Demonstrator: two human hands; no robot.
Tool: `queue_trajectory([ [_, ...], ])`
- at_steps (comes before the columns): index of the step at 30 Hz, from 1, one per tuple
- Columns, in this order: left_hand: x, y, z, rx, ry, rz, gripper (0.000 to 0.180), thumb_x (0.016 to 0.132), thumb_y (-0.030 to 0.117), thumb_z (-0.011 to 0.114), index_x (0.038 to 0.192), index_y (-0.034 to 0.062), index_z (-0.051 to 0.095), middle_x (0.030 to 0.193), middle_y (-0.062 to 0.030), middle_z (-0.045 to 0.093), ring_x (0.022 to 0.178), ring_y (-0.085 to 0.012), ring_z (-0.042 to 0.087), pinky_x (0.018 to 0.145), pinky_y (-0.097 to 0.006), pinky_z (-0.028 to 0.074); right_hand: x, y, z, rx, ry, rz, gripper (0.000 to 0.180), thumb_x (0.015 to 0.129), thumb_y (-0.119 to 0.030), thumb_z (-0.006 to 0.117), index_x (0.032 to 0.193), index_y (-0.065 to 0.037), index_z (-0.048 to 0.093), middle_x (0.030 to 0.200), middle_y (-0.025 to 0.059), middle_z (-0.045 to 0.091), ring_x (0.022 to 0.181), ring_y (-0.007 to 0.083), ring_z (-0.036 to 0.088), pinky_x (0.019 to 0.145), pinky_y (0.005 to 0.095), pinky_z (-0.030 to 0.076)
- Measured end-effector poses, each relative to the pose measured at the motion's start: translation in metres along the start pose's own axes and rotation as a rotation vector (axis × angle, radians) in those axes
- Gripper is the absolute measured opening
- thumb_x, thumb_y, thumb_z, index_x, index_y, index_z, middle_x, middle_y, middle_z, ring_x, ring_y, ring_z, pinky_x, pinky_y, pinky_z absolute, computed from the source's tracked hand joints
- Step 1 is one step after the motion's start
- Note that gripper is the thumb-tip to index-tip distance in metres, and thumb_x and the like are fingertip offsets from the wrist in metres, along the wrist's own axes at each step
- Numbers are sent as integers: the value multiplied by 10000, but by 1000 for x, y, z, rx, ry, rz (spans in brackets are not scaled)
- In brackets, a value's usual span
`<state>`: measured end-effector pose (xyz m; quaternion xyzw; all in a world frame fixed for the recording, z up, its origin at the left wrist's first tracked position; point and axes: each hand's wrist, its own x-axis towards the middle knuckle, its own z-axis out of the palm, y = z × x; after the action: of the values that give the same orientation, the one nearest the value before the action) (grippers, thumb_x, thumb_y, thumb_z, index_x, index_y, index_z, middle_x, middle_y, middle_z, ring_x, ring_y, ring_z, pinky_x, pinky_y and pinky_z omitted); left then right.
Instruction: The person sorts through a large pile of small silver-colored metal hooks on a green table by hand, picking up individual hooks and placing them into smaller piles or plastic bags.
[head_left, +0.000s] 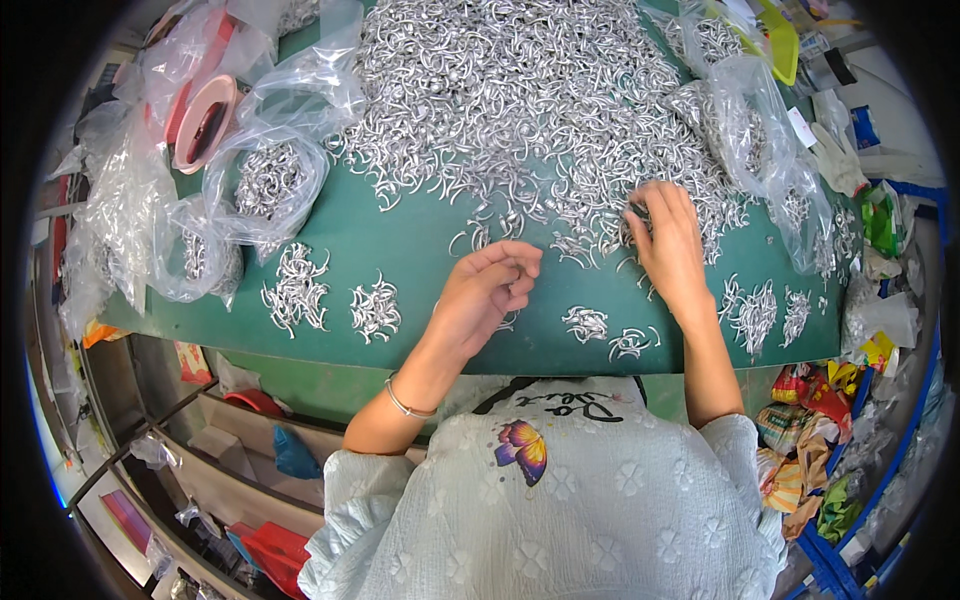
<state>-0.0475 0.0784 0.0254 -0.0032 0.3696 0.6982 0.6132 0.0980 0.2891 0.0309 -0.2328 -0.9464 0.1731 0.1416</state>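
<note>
While over the green table, right hand on silver hooks.

two hands, one green table — about eight small piles (hooks uncountable).

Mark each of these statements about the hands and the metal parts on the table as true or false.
1. The right hand reaches into the big heap of silver metal hooks. True.
2. The table top is red. False: it is green.
3. The left hand has its fingers curled over the table, short of the big heap. True.
4. The left wrist is bare. False: it wears a thin bracelet.
5. Small sorted bunches of hooks lie near the table's front edge. True.
6. The clear plastic bags at the left are all empty. False: some hold metal hooks.
</note>
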Motion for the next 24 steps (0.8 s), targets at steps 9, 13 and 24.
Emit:
queue_trajectory([
  [9,-5,6,8,44,100,13,178,917,-12,464,1028,-23,602,830,-49,568,550,-54,367,467,-192,296,-3,-63,54,-3,-113,-289,440,783,-197,715,1185,-87,576,1261,124,496,1234,380,410,946,513,379],
  [13,-4,10,-1,7,87,19,173,919,-9,461,1022,-21,600,824,-48,563,559,-59,374,464,-192,296,-2,-52,52,311,-153,-319,268,790,-24,665,1051,-44,606,1104,103,563,1127,323,509,904,414,444],
  [24,-8,14,-13,-51,126,96,198,925,0,463,1060,4,607,820,-35,554,571,-62,380,461,-187,297,69,-30,27,664,-194,48,335,847,-81,686,1170,-78,597,1142,107,594,946,210,604,736,333,508],
])
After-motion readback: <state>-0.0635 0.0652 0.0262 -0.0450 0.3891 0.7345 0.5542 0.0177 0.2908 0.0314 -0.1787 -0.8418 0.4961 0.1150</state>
